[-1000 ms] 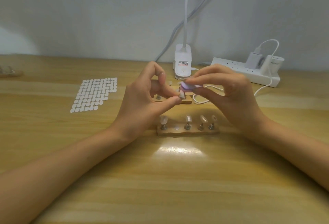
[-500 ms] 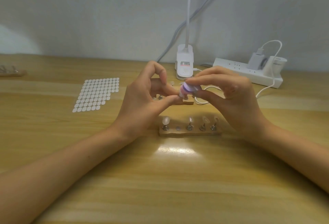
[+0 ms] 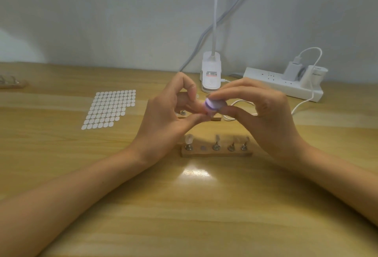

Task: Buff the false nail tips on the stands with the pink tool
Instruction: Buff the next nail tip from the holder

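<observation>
My right hand [image 3: 263, 113] grips the pink tool [image 3: 213, 105], a small pale pink and lilac block, between thumb and fingers above the table. My left hand [image 3: 169, 117] pinches a small piece right at the tool's left end; the piece is mostly hidden by the fingers. Below both hands lies a wooden stand [image 3: 216, 153] with several metal pegs carrying clear false nail tips [image 3: 189, 139]; one socket [image 3: 202, 148] has no peg. A second wooden stand [image 3: 216, 118] lies behind my hands, largely hidden.
A sheet of white oval stickers [image 3: 109, 108] lies to the left. A white clip lamp base [image 3: 211, 74] and a white power strip [image 3: 284, 86] with chargers and a cable stand at the back. Another stand [image 3: 11, 82] sits at the far left edge.
The tool has shifted slightly in my right hand's grip against the piece held by my left. Both hands stay in nearly the same place.
</observation>
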Available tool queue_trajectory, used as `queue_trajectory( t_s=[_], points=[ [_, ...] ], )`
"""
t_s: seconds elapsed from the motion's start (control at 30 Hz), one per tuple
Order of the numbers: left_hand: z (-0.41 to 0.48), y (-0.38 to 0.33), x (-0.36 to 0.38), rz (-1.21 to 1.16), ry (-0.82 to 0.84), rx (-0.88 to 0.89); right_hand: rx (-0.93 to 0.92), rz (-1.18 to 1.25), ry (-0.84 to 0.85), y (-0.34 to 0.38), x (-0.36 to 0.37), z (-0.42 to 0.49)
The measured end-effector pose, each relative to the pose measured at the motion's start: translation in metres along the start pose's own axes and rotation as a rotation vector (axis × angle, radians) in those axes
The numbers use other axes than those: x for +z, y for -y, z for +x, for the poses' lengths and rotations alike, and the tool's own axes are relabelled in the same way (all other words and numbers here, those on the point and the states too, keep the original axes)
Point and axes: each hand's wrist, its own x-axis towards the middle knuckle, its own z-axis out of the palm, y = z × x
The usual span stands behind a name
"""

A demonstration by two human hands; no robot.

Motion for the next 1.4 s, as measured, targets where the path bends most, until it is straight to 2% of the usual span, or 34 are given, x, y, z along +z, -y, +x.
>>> queue_trajectory(
  t_s=[0.07,0.2,0.3,0.43,0.53,0.67,0.8,0.9,1.07,1.17,1.3,1.4],
  points=[
    [0.000,0.000,0.000,0.004,0.015,0.004,-0.029,0.026,0.024,0.001,0.001,-0.001],
    [0.000,0.000,0.000,-0.002,0.006,0.003,0.035,0.009,0.000,-0.001,0.000,-0.001],
    [0.000,0.000,0.000,0.010,0.013,0.011,-0.028,0.037,0.038,0.000,0.003,-0.001],
    [-0.001,0.000,0.001,0.012,-0.005,0.008,0.037,-0.001,0.001,-0.002,-0.001,-0.001],
    [0.000,0.001,0.001,-0.005,0.006,0.011,-0.051,0.034,0.045,0.001,0.003,-0.002],
    [0.000,0.000,0.001,-0.011,-0.005,-0.010,0.024,-0.015,0.002,-0.004,-0.002,-0.002],
    [0.001,0.001,-0.001,-0.034,0.000,-0.018,-0.056,0.023,0.056,-0.002,0.004,-0.004],
    [0.001,0.001,-0.002,-0.020,0.000,-0.025,0.082,-0.011,-0.036,-0.016,-0.008,-0.002],
    [0.000,-0.007,-0.009,-0.108,0.066,-0.104,0.226,0.069,-0.034,-0.026,-0.016,-0.014],
    [0.000,-0.014,-0.014,-0.112,0.120,-0.068,0.266,0.086,-0.003,-0.028,-0.018,-0.016],
    [-0.004,-0.020,-0.012,0.068,0.301,0.121,0.287,0.118,0.005,-0.025,-0.018,-0.016],
    [-0.007,-0.017,-0.011,0.173,0.389,0.136,0.288,0.116,0.020,-0.024,-0.019,-0.017]
  ],
)
